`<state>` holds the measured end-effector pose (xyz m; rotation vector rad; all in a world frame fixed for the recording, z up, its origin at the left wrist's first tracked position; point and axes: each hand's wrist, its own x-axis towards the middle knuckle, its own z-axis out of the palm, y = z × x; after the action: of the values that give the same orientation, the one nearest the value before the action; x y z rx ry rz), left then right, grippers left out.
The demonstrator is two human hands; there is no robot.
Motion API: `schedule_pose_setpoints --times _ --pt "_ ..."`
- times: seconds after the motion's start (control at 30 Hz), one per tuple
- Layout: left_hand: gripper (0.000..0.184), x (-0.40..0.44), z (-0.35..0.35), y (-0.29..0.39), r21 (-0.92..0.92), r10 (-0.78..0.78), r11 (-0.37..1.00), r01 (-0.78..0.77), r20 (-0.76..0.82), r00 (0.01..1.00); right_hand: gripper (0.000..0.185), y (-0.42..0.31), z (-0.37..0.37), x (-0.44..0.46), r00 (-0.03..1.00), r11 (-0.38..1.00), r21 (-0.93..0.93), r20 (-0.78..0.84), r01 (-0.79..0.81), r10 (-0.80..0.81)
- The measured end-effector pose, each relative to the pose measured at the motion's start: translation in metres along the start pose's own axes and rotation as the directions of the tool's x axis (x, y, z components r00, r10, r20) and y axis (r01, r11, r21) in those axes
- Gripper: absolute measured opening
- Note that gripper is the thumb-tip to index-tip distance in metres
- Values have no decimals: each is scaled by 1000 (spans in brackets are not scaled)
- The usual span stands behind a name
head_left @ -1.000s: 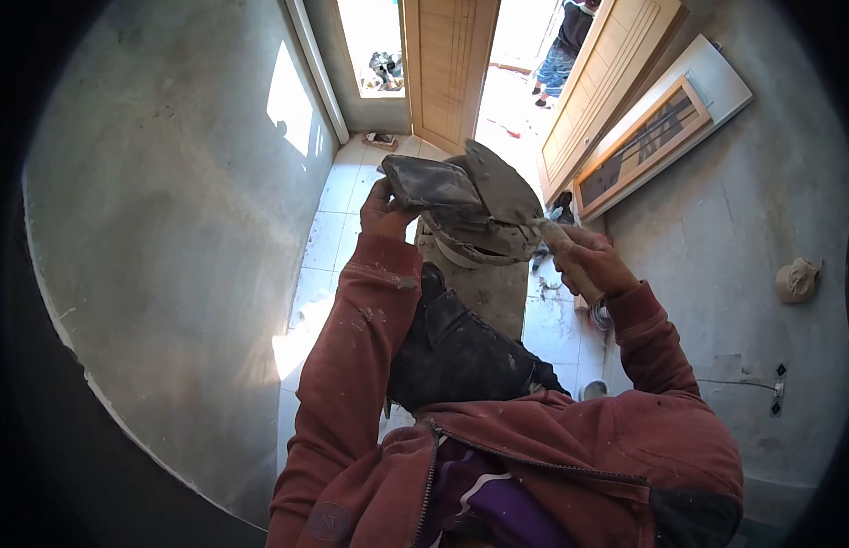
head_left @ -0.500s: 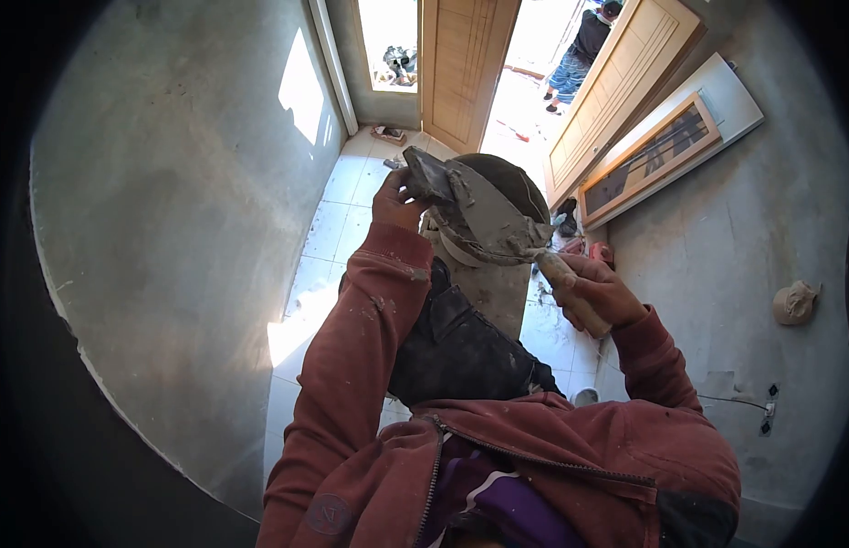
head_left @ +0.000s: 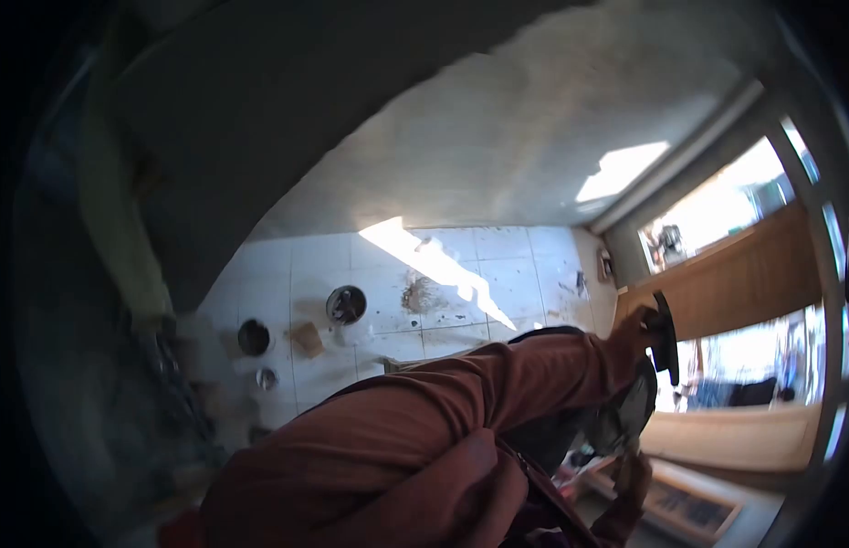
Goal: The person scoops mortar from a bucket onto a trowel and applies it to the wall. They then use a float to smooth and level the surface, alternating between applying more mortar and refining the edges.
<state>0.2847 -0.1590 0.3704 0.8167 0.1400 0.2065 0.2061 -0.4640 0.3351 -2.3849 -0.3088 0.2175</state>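
Note:
At the right of the head view, my left hand [head_left: 636, 331] is wrapped round the handle of a dark plastering float [head_left: 665, 340], seen nearly edge-on. My right hand [head_left: 633, 475] is below it, blurred, with its fingers closed round the trowel's handle. The grey trowel blade [head_left: 636, 402] lies just under the float; whether the two touch I cannot tell. My maroon left sleeve [head_left: 424, 393] crosses the middle of the view and hides much of my body.
A bucket [head_left: 346, 304], a dark round container [head_left: 253, 337], a small tin [head_left: 267, 378] and a brown block [head_left: 307, 339] stand on white floor tiles [head_left: 329, 251]. A plastered wall [head_left: 461, 155] rises behind. Wooden doors [head_left: 735, 274] are at right; a person [head_left: 735, 393] is outside.
My view has swung left and tilted, bringing the floor containers into sight. The float now stands edge-on and above the trowel blade. Both hands keep their tools.

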Motion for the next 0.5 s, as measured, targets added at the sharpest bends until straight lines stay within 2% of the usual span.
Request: schedule_pose_setpoints --times 0.03,0.07,0.1,0.13,0.17,0.2,0.23,0.27,0.3,0.33,0.37,0.4,0.43,0.47,0.5 --pt "36 6 -7 -14 119 141 983 -137 -24 990 20 -17 -1 14 977 758 -645 209 96 53" --pt "39 5 -12 -2 78 222 972 -222 9 975 19 -52 2 14 882 870 -187 36 -456 470" --pt "39 8 -21 13 74 257 964 -255 -22 966 25 -21 -6 25 967 855 -488 80 -173 241" --pt "40 8 -35 19 -40 245 969 -245 -8 970 30 17 -17 33 971 786 -579 212 216 -111" --pt "40 7 -52 25 -152 231 962 -226 13 973 36 36 -23 47 831 577 -599 369 556 -417" --pt "41 2 -78 38 -76 252 965 -252 -16 968 36 33 -19 63 815 561 -593 384 578 -433" --pt "40 -19 -102 68 -64 218 973 -222 -70 974 41 33 -14 75 966 802 -546 59 242 -252" --pt "41 -37 -130 80 -288 264 919 -269 -55 963 48 34 -10 85 972 927 -359 -234 -109 23" --pt "32 -77 -148 119 -309 264 911 -274 -75 962 56 -67 -3 72 981 948 -266 -134 -173 141" --pt "30 -95 -177 128 -285 305 904 -318 -91 948 55 -48 -4 90 990 971 -233 -137 -56 24" --pt "29 -123 -200 136 -52 391 914 -403 -155 907 55 -33 -4 107 986 978 -198 -141 64 -93" --pt "29 -132 -239 120 -314 449 815 -486 -186 874 53 -43 3 115 971 962 -222 -140 159 -192" --pt "32 -144 -279 109 -215 541 772 -598 -273 795 51 -63 17 117 948 937 -244 -136 250 -288" --pt "37 -169 -298 113 -296 496 707 -642 -439 749 48 -102 33 104 964 960 -122 -62 251 -260" --pt "40 -188 -328 110 -278 487 640 -716 -574 658 46 -106 51 109 953 952 -81 -41 296 -300"
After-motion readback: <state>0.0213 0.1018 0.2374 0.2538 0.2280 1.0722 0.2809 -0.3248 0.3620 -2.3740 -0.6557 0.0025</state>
